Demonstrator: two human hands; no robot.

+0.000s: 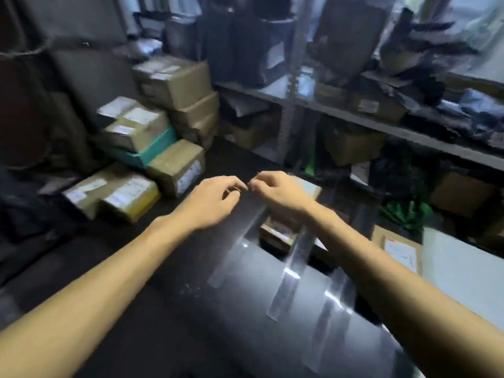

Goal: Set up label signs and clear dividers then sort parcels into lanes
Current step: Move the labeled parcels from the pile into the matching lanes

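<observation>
My left hand [215, 199] and my right hand [278, 192] meet over the dark table [136, 296], fingers curled, fingertips almost touching. They seem to pinch the top edge of a clear divider [240, 241] that stands below them; blur hides the contact. Two more clear dividers [296, 257] [331, 298] stand to the right, forming lanes. A small cardboard parcel [276, 233] lies between the first two dividers. Another parcel [311, 188] sits just behind my right hand. A flat brown parcel [399, 252] lies to the right.
Several labelled cardboard boxes [152, 137] are stacked at the table's far left. A metal shelf [354, 115] with boxes and dark bags runs along the back right. A white sheet [463, 271] lies at the right edge. Green bags [406, 211] sit under the shelf.
</observation>
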